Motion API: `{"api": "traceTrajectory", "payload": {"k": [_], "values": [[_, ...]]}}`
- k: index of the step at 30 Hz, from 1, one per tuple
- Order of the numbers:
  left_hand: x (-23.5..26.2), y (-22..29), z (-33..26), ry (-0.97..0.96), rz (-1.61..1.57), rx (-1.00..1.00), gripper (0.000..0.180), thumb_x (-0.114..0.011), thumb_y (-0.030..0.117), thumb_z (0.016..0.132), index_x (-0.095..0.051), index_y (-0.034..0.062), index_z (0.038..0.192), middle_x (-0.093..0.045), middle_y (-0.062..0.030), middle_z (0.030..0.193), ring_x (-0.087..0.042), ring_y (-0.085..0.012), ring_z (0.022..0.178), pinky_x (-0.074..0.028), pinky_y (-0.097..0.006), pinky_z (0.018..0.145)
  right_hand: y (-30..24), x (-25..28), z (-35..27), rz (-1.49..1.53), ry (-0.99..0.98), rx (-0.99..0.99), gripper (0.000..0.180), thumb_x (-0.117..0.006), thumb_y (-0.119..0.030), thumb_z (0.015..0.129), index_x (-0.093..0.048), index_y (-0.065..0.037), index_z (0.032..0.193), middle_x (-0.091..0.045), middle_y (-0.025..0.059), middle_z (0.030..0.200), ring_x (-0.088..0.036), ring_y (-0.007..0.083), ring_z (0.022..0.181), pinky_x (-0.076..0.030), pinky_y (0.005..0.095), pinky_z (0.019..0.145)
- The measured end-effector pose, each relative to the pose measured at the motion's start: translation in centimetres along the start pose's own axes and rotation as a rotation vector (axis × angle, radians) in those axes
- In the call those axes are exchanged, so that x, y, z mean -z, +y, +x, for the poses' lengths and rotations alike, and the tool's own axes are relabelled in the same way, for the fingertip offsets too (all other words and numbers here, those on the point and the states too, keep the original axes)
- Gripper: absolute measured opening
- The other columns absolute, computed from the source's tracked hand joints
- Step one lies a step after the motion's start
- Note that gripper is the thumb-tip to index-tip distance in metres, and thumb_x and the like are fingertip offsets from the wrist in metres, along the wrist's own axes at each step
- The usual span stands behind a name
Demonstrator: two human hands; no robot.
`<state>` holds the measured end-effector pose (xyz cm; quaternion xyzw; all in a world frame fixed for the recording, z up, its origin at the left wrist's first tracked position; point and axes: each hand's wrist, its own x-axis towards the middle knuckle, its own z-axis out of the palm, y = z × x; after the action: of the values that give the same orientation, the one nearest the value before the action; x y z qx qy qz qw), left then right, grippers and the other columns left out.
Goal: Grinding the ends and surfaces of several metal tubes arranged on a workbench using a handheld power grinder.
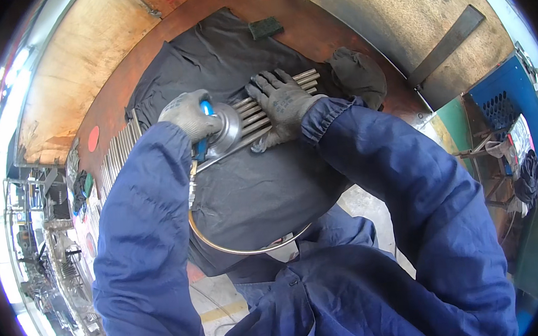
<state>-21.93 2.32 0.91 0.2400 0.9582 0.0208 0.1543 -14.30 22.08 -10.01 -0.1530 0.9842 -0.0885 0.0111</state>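
Observation:
My left hand [187,114], in a grey glove, grips a small air grinder [219,129] with a blue body and a round grey disc. The disc rests on a row of several metal rods [254,116] lying side by side on a dark cloth [245,188]. My right hand [282,99], also gloved, lies flat on the rods and presses them down, just right of the disc. A braided hose [224,246] loops from the grinder toward my body.
The cloth covers a rusty brown table [309,21]. A green scouring pad [266,27] lies at the far edge, a spare dark glove [357,74] right of the rods. More metal rods [115,157] lie at the left. A blue perforated crate [505,104] stands at the right.

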Motion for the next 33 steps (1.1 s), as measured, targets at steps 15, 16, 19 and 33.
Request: {"api": "traceTrajectory", "payload": {"k": [15, 16, 19, 33], "values": [[-0.3, -0.4, -0.2, 0.058, -0.039, -0.009, 0.049, -0.075, 0.028, 0.069, -0.069, 0.003, 0.111, -0.071, -0.0221, 0.1, -0.069, -0.0358, 0.096, -0.052, -0.04, 0.086, -0.5, 0.0, 0.2, -0.015, -0.027, -0.019, 0.132, -0.068, -0.084, 0.066, -0.025, 0.003, 0.155, -0.027, 0.0262, 0.16, -0.02, 0.0416, 0.151, -0.012, 0.0521, 0.125], [-0.2, -1.2, -0.4, 0.057, -0.037, -0.009, 0.049, -0.075, 0.028, 0.069, -0.069, 0.003, 0.111, -0.071, -0.0221, 0.1, -0.069, -0.0358, 0.096, -0.052, -0.04, 0.086, -0.5, 0.1, 0.1, -0.013, -0.027, -0.019, 0.132, -0.068, -0.084, 0.066, -0.025, 0.003, 0.155, -0.027, 0.0262, 0.16, -0.02, 0.0416, 0.151, -0.012, 0.0521, 0.125], [0.2, -4.0, -1.7, 0.028, -0.021, 0.083, 0.055, -0.074, 0.032, 0.069, -0.068, 0.0033, 0.116, -0.071, -0.0232, 0.104, -0.069, -0.036, 0.101, -0.052, -0.041, 0.091, -0.8, 0.5, 0.2, -0.017, -0.022, -0.002, 0.131, -0.066, -0.085, 0.067, -0.026, 0.003, 0.155, -0.027, 0.0261, 0.16, -0.02, 0.0415, 0.152, -0.012, 0.0521, 0.125], [-0.6, -1.6, -2.1, 0.009, -0.051, -0.001, 0.051, -0.075, 0.03, 0.069, -0.069, 0.0038, 0.112, -0.07, -0.0218, 0.101, -0.068, -0.0372, 0.096, -0.052, -0.041, 0.088, -0.3, -0.5, 0.2, -0.036, 0.053, 0.005, 0.125, -0.065, -0.084, 0.069, -0.031, 0.003, 0.152, -0.033, 0.0281, 0.156, -0.024, 0.0422, 0.15, -0.014, 0.0527, 0.124]]}}
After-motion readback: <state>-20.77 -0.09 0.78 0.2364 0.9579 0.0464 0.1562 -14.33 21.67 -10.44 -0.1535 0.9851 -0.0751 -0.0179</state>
